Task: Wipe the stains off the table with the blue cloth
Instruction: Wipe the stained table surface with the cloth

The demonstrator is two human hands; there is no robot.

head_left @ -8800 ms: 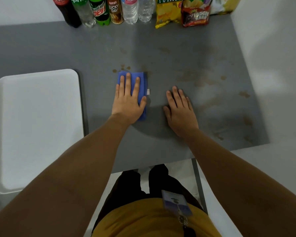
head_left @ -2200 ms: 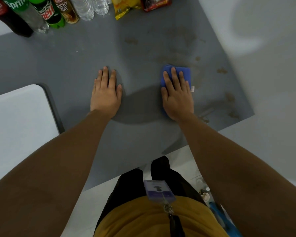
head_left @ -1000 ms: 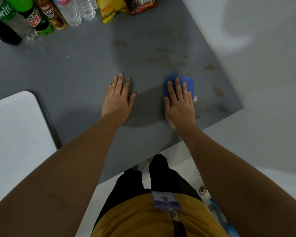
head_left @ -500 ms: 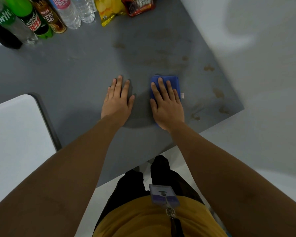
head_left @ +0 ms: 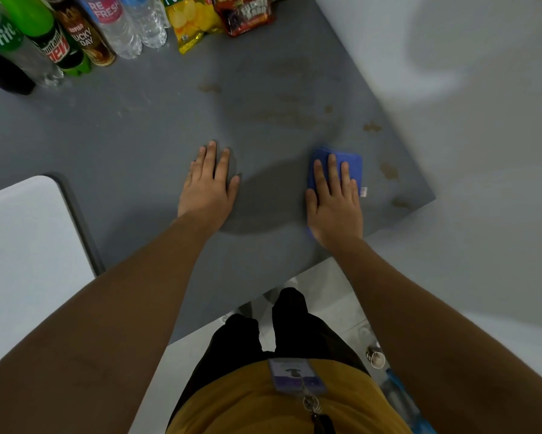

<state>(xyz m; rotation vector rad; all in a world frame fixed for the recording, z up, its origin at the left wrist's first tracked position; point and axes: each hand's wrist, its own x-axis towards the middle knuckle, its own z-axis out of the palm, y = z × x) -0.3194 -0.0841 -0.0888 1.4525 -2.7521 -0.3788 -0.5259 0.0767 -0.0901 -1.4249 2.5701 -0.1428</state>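
While the right hand (head_left: 333, 202) lies flat on the cloth (head_left: 337, 166), fingers straight and slightly spread, it presses the folded blue pad to the table (head_left: 138, 130) near the right edge, toward the near right corner. A small white tag (head_left: 363, 192) sticks out at the cloth's right side. The left hand (head_left: 208, 186) rests palm down on bare surface near the middle, fingers straight and close together, thumb out, well apart from the cloth; it holds nothing.

Brown stains (head_left: 388, 170) are visible between the cloth and the right edge: one just right of the cloth, one nearer the near right corner, one farther back by the edge. Fainter smears spread over the surface beyond the cloth, and one small mark sits farther back toward the middle.

Along the far edge stand bottles (head_left: 84, 36), among them Sprite, Mountain Dew, Lucky Day and two clear water bottles, with two snack bags (head_left: 219, 17) beside them on the right. A white tray (head_left: 22, 261) lies at the left edge, partly out of frame.
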